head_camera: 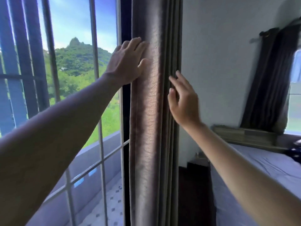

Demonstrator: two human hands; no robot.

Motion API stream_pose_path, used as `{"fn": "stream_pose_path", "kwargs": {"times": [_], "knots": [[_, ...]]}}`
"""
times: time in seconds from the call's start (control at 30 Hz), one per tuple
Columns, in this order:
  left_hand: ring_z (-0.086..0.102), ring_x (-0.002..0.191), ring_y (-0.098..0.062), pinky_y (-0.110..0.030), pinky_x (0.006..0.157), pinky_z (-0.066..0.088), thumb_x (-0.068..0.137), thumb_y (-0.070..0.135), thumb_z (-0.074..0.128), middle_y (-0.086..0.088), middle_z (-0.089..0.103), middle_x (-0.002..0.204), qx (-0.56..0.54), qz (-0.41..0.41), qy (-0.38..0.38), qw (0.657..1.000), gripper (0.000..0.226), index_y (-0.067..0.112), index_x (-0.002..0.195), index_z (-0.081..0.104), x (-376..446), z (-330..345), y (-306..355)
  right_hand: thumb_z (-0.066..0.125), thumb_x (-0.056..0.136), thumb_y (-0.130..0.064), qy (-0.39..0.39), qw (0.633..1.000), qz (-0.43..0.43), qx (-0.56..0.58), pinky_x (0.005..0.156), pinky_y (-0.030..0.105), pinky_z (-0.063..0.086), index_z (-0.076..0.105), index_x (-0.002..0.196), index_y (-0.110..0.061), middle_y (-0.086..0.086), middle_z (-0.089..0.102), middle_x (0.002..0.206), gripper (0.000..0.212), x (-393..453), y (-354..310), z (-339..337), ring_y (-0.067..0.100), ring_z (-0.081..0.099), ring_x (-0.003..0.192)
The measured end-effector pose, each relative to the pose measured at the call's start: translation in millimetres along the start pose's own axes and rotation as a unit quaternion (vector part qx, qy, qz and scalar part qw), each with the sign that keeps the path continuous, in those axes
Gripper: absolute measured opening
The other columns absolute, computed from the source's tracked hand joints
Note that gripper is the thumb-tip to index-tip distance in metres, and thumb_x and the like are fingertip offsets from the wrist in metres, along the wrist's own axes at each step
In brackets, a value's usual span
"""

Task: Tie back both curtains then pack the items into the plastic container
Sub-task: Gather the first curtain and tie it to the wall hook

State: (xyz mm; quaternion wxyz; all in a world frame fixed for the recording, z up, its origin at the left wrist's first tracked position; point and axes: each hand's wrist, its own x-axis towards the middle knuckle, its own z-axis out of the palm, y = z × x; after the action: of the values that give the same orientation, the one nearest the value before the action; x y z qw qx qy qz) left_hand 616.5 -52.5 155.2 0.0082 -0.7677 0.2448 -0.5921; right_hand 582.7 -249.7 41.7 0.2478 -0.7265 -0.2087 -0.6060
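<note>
A grey-brown curtain (153,111) hangs gathered in a narrow column at the right edge of the window. My left hand (126,62) lies flat against its left side, fingers spread, gripping nothing. On the curtain's right folds my right hand (183,101) touches with fingers apart and slightly curled, also holding nothing. A second dark curtain (270,82) hangs bunched beside another window at the far right. No tie-back and no plastic container are in view.
A barred window (96,88) with white bars fills the left, with a balcony and green hill beyond. A white wall (216,62) stands right of the curtain. A bed with a pale sheet (260,168) and a wooden headboard (244,136) lies at lower right.
</note>
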Motion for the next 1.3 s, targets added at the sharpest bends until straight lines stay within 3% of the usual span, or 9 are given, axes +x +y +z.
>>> {"fn": "stream_pose_path", "kwargs": {"times": [0.23, 0.4, 0.57, 0.8, 0.97, 1.07, 1.13, 1.2, 1.3], "knots": [[0.046, 0.127, -0.036, -0.047, 0.099, 0.04, 0.096, 0.028, 0.045, -0.012, 0.034, 0.152, -0.023, -0.036, -0.005, 0.999, 0.051, 0.011, 0.144, 0.039, -49, -29, 22, 0.041, 0.092, -0.034, -0.077, 0.993, 0.069, -0.061, 0.111, 0.032, 0.033, 0.051, 0.138, -0.009, 0.011, 0.048, 0.145, 0.053, -15, -1, -27, 0.025, 0.045, 0.133], [0.036, 0.137, -0.034, -0.045, 0.11, 0.032, 0.098, 0.031, 0.045, -0.013, 0.026, 0.156, -0.078, -0.118, -0.03, 0.99, 0.057, 0.01, 0.149, 0.03, -62, -15, 40, 0.05, 0.092, -0.027, -0.101, 0.987, 0.103, -0.068, 0.111, 0.034, 0.032, 0.05, 0.139, -0.008, 0.012, 0.049, 0.144, 0.051, -43, 7, -26, 0.027, 0.046, 0.133], [0.03, 0.142, -0.03, -0.044, 0.116, 0.028, 0.098, 0.031, 0.042, -0.016, 0.026, 0.156, -0.129, -0.134, -0.047, 0.981, 0.06, 0.005, 0.149, 0.026, -77, 30, 75, 0.056, 0.093, -0.019, -0.109, 0.982, 0.143, -0.056, 0.11, 0.026, 0.027, 0.047, 0.14, -0.004, 0.013, 0.048, 0.145, 0.05, -65, 31, -14, 0.026, 0.044, 0.134], [0.008, 0.149, -0.023, -0.043, 0.121, 0.014, 0.098, 0.044, 0.04, -0.011, 0.009, 0.161, -0.127, -0.194, -0.06, 0.971, 0.072, 0.006, 0.153, 0.011, -105, 115, 115, 0.059, 0.092, -0.016, -0.134, 0.98, 0.141, -0.03, 0.109, 0.035, 0.035, 0.045, 0.14, -0.003, 0.013, 0.049, 0.144, 0.052, -93, 89, 11, 0.028, 0.045, 0.132], [0.005, 0.149, -0.024, -0.043, 0.121, 0.011, 0.088, 0.059, 0.05, -0.013, 0.008, 0.161, -0.092, -0.238, -0.081, 0.963, 0.095, 0.005, 0.152, 0.006, -125, 157, 123, 0.061, 0.091, -0.015, -0.168, 0.977, 0.132, -0.002, 0.11, 0.034, 0.037, 0.046, 0.14, -0.003, 0.013, 0.05, 0.143, 0.052, -116, 126, 31, 0.027, 0.047, 0.131], [0.005, 0.149, -0.026, -0.045, 0.121, 0.013, 0.085, 0.052, 0.057, -0.016, 0.006, 0.16, -0.067, -0.27, -0.114, 0.954, 0.098, 0.004, 0.152, 0.004, -139, 180, 124, 0.061, 0.09, -0.015, -0.179, 0.975, 0.13, 0.004, 0.109, 0.039, 0.041, 0.048, 0.139, -0.002, 0.014, 0.051, 0.142, 0.052, -130, 146, 39, 0.027, 0.048, 0.13], [0.004, 0.149, -0.028, -0.045, 0.121, 0.012, 0.087, 0.04, 0.057, -0.017, 0.006, 0.16, -0.062, -0.28, -0.139, 0.948, 0.093, 0.003, 0.152, 0.003, -152, 191, 128, 0.06, 0.092, -0.015, -0.19, 0.97, 0.149, 0.008, 0.111, 0.032, 0.036, 0.046, 0.14, -0.002, 0.013, 0.049, 0.144, 0.052, -138, 155, 42, 0.026, 0.045, 0.133], [0.002, 0.149, -0.027, -0.046, 0.121, 0.011, 0.091, 0.028, 0.052, -0.016, 0.005, 0.161, -0.073, -0.28, -0.153, 0.945, 0.082, 0.002, 0.152, 0.004, -168, 198, 130, 0.058, 0.093, -0.015, -0.208, 0.963, 0.172, 0.014, 0.111, 0.022, 0.027, 0.043, 0.142, -0.002, 0.013, 0.046, 0.146, 0.052, -145, 160, 45, 0.024, 0.042, 0.136], [-0.001, 0.149, -0.02, -0.043, 0.122, 0.009, 0.099, 0.015, 0.039, -0.012, 0.005, 0.161, -0.105, -0.288, -0.159, 0.939, 0.065, 0.003, 0.152, 0.005, -198, 203, 133, 0.058, 0.094, -0.015, -0.218, 0.96, 0.174, 0.014, 0.111, 0.023, 0.026, 0.043, 0.142, -0.001, 0.013, 0.044, 0.147, 0.052, -147, 165, 48, 0.024, 0.04, 0.137]]}}
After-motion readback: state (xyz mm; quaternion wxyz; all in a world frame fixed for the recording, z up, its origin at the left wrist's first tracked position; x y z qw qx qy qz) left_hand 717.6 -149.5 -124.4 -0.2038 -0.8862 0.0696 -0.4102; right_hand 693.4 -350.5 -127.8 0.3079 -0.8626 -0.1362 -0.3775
